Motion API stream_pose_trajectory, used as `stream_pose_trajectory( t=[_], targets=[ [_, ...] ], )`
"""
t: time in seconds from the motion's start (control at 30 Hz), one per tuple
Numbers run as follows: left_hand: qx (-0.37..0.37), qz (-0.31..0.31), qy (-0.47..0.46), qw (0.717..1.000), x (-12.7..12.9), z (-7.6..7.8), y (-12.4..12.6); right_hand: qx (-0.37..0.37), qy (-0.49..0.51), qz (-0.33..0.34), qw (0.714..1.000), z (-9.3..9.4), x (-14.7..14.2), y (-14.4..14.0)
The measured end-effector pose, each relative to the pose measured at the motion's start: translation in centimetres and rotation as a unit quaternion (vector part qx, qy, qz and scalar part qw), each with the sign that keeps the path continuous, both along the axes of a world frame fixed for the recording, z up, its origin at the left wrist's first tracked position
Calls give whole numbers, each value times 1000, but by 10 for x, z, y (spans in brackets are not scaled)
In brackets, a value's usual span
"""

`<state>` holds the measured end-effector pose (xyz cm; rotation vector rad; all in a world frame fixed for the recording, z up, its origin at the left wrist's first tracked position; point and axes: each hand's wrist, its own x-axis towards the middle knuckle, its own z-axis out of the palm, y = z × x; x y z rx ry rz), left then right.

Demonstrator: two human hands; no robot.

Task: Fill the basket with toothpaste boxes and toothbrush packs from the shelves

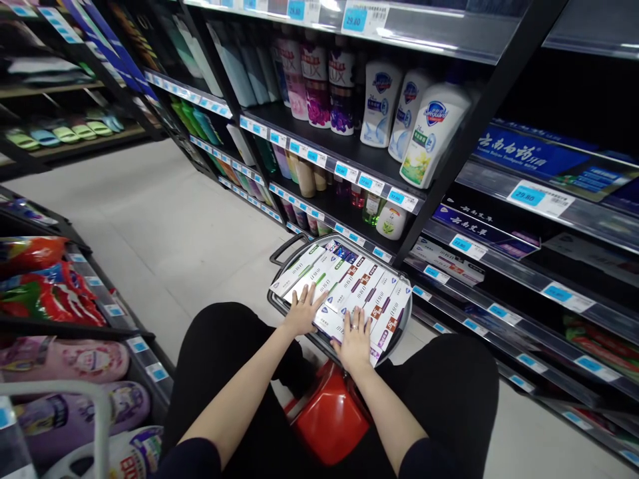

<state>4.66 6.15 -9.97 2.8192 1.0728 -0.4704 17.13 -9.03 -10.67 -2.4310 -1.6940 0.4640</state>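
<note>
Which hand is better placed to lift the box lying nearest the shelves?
Probably the right hand. It rests flat on the boxes at the basket's shelf side. The left hand lies further from the shelves.

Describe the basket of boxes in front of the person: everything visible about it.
The basket is a dark-rimmed shopping basket with a dark handle at its far left end. It stands on the floor by the bottom shelves, ahead of the person's knees. It is packed to the rim with long, flat, mostly white boxes lying side by side, printed in green, purple and red. The left hand and right hand both rest flat on the nearest boxes, fingers spread.
</note>
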Motion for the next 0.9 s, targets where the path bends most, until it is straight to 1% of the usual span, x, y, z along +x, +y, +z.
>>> stream_pose_trajectory(
  t=[0.23,0.5,0.77,0.83,0.9],
  targets=[
    [10,-2,7,1000,1,2,-2,3,4,1,1000,-3,1,-1],
    [13,-5,13,1000,1,-1,-2,-8,-9,8,1000,-1,1,-1],
    [7,-2,9,1000,1,-1,-2,4,-18,7,1000,-6,0,-2],
    [7,2,0,1000,0,-1,-6,-4,-15,9,1000,-4,0,-1],
    [9,18,-10,1000,-4,2,-12,-31,-4,12,999,2,2,-2]
  ],
)
